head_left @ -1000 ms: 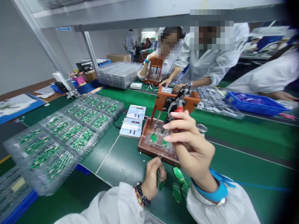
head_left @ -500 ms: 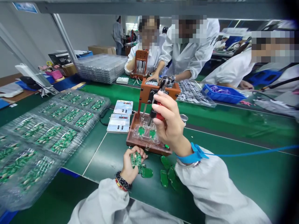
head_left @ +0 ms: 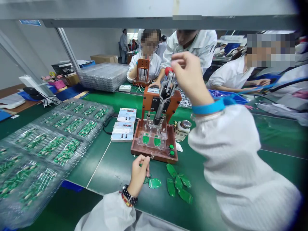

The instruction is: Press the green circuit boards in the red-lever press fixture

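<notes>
At bench centre, R hand (head_left: 186, 75) is held high over the press fixture (head_left: 154, 154), wrist bent, forearm crossing the view. Its fingers are closed on the red knob (head_left: 168, 70) atop the lever (head_left: 161, 102). Lever stands near upright, leaning slightly right. Blue wrist strap (head_left: 211, 106) on R forearm. L hand (head_left: 139, 171) sits low, just in front of fixture base, knuckles up, fingers bunched together on a green board (head_left: 146, 180) lying flat on the belt (head_left: 113, 166).

Surface: green conveyor belt w/ white line. Grey frame rail (head_left: 144, 22) overhead. Factory floor behind, more benches beyond.

Counts:
- 2 seated boards (head_left: 145, 139) under clear plate in fixture.
- 2 green buttons (head_left: 171, 147) on base, R side.
- 6 loose boards (head_left: 178, 183) approx. on belt, just right of L hand.
- 2 counter boxes (head_left: 122, 131), white, left of fixture.
- 1 jar (head_left: 182, 128) touching fixture's R side.
- Clear trays (head_left: 48, 144) of boards, far left, no. not countable.
- 3 co-workers (head_left: 199, 41) in white coats across belt, w/ 1 second fixture (head_left: 143, 72).
</notes>
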`<state>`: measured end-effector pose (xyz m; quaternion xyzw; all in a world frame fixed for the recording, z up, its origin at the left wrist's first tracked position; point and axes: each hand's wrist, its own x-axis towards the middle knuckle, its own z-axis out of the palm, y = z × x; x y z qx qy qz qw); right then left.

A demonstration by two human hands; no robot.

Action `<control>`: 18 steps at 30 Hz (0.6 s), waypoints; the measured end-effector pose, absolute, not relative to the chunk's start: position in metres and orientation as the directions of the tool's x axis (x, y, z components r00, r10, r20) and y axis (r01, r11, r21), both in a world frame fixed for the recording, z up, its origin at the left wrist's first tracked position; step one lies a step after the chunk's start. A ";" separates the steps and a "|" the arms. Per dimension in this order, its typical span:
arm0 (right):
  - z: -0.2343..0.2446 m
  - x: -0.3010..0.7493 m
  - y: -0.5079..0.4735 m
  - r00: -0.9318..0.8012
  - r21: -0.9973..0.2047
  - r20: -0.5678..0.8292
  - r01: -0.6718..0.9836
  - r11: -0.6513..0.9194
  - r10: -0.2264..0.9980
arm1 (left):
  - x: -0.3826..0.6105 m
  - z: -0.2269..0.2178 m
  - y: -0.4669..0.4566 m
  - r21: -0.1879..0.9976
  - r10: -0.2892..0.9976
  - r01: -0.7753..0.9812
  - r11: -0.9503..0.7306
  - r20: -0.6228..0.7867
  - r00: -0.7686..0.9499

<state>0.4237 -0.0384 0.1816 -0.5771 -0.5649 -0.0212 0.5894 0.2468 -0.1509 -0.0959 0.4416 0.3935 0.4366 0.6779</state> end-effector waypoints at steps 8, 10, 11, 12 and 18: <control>-0.014 0.401 -0.157 0.344 -0.658 0.657 0.695 0.288 0.671 | 0.235 -0.094 -0.145 0.999 0.953 0.036 -0.013 0.001 0.302; -0.037 0.400 -0.164 0.260 -0.630 0.545 0.754 0.185 0.797 | 0.229 -0.094 -0.147 0.983 0.935 0.141 -0.115 0.059 0.349; -0.044 0.402 -0.163 0.239 -0.608 0.514 0.779 0.154 0.824 | 0.224 -0.094 -0.148 0.964 0.920 0.204 -0.171 0.082 0.383; -0.048 0.403 -0.162 0.225 -0.588 0.486 0.799 0.126 0.845 | 0.219 -0.093 -0.149 0.934 0.900 0.270 -0.234 0.103 0.423; -0.062 0.411 -0.151 0.003 -0.440 0.464 0.869 0.227 0.886 | 0.176 -0.095 -0.153 0.673 0.704 0.464 -0.576 0.119 0.700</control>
